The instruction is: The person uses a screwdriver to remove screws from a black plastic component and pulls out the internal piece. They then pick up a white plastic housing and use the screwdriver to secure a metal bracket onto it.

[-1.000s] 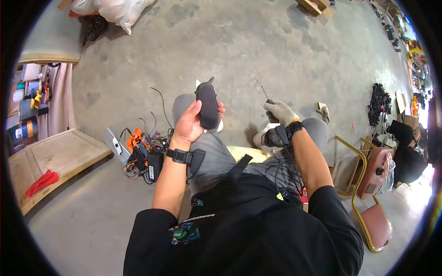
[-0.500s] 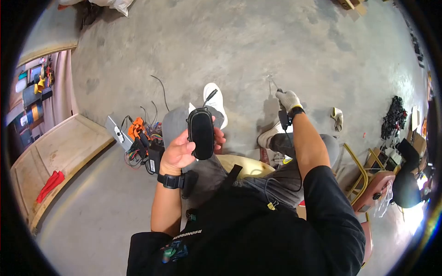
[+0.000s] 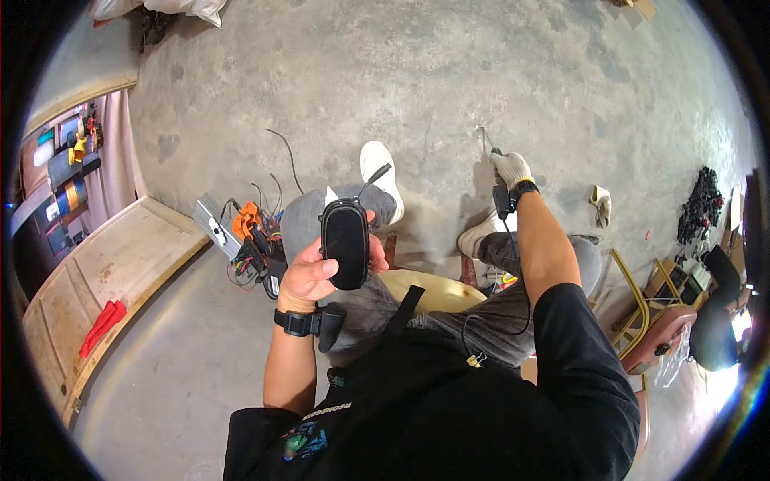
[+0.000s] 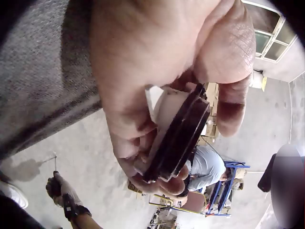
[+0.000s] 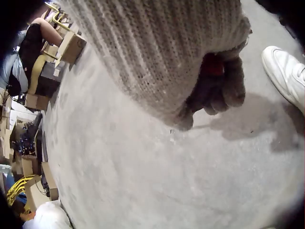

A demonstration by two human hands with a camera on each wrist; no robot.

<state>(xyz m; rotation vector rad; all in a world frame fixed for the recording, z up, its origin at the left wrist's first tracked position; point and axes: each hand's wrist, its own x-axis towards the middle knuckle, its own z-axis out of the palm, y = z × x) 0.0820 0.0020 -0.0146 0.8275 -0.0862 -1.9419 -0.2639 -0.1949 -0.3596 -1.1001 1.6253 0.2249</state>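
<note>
Near the left knee (image 3: pixel 301 215), seems barely begun, with the black oval device (image 3: pixel 345 244) looking whole and any tool work left to do. Held firmly in the bare left hand (image 3: pixel 307 271), well apart from the thin-shafted tool (image 3: pixel 496 151) gripped in the gloved right hand (image 3: pixel 512 168).

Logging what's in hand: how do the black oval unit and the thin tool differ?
The black oval unit is broad and rounded; the thin tool is narrow. The unit sits in the bare left hand, the tool in the gloved right hand. A cable stub sticks out of the unit; none shows on the tool. Both are held.
</note>
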